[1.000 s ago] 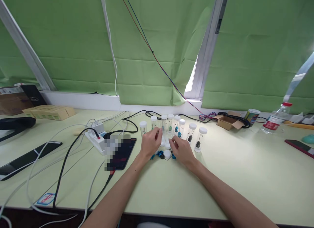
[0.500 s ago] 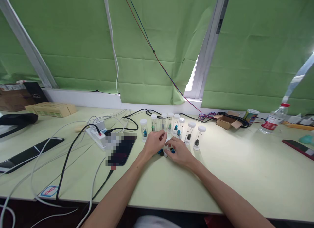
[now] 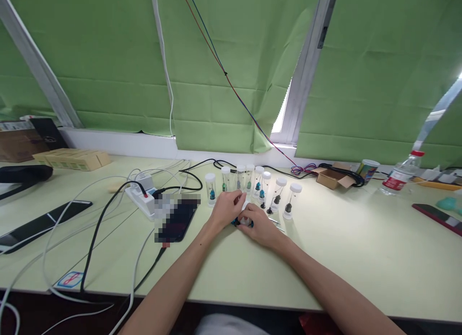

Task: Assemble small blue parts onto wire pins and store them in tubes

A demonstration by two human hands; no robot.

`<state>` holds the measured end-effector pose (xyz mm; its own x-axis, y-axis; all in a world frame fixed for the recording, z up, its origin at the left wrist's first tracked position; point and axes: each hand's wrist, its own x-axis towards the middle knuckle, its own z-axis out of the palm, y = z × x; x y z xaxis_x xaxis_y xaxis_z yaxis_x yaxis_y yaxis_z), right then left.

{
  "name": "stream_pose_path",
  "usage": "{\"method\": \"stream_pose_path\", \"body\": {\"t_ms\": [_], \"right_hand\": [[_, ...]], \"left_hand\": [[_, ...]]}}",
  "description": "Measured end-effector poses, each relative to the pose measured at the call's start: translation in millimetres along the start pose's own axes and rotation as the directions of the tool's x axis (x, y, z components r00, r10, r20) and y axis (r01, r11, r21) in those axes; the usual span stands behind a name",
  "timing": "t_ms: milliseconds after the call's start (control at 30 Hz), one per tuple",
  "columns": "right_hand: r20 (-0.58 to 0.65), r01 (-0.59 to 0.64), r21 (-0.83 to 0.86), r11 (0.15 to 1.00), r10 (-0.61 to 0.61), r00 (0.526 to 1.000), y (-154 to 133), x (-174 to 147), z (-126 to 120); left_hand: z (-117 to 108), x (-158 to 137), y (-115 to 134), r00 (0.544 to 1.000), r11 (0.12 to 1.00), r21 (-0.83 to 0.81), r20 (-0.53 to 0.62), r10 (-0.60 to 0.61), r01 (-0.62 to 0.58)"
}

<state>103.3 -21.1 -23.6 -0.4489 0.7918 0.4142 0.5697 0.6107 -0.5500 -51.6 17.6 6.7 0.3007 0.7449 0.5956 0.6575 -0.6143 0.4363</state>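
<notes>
My left hand [image 3: 226,207] is closed in a pinch in front of a group of clear tubes, its fingertips at something pale that I cannot make out. Close beside it, my right hand [image 3: 258,224] is curled low over the table, thumb and fingers bent around small pieces mostly hidden by the hand. Small dark and blue pieces [image 3: 235,222] show between the hands. Behind them stand several clear tubes with white caps [image 3: 211,193], holding blue, green or dark pieces on thin stems. Thin metal rods [image 3: 277,225] lie just right of my right hand.
A black phone [image 3: 182,222] and a white power strip [image 3: 141,200] with cables lie to the left. Toward the back right are an open cardboard box [image 3: 332,178], a can [image 3: 367,171] and a water bottle [image 3: 400,175]. A dark red phone [image 3: 438,219] lies at far right.
My right hand has shifted slightly left and its fingers have curled in closer. The thin rods and small dark pieces beside it now show. My left hand stays pinched in nearly the same place.
</notes>
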Motion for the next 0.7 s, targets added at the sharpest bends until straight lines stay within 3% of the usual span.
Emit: {"method": "stream_pose_path", "body": {"t_ms": [233, 400, 533, 700], "right_hand": [[-0.024, 0.02, -0.018, 1.0, -0.02, 0.999, 1.7, -0.7, 1.7], [-0.035, 0.059, -0.001, 0.998, -0.059, 0.998, 0.9, 1.5, 2.6], [-0.044, 0.039, -0.025, 0.999, -0.04, 0.998, 1.0, 1.4, 2.2], [-0.047, 0.008, -0.054, 0.999, -0.01, 0.999, 2.7, 1.6, -0.7]], "left_hand": [[-3.2, 1.6, -2.9, 0.989, 0.999, 0.035, 0.146, -0.013, 0.008], [-10.3, 2.2, -3.4, 0.943, 0.982, 0.186, 0.323, -0.084, 0.023], [-9.7, -0.4, -5.5, 0.922, 0.949, 0.315, 0.364, -0.133, 0.012], [-7.2, -2.8, -7.8, 0.897, 0.945, 0.326, 0.418, -0.142, -0.002]]}}
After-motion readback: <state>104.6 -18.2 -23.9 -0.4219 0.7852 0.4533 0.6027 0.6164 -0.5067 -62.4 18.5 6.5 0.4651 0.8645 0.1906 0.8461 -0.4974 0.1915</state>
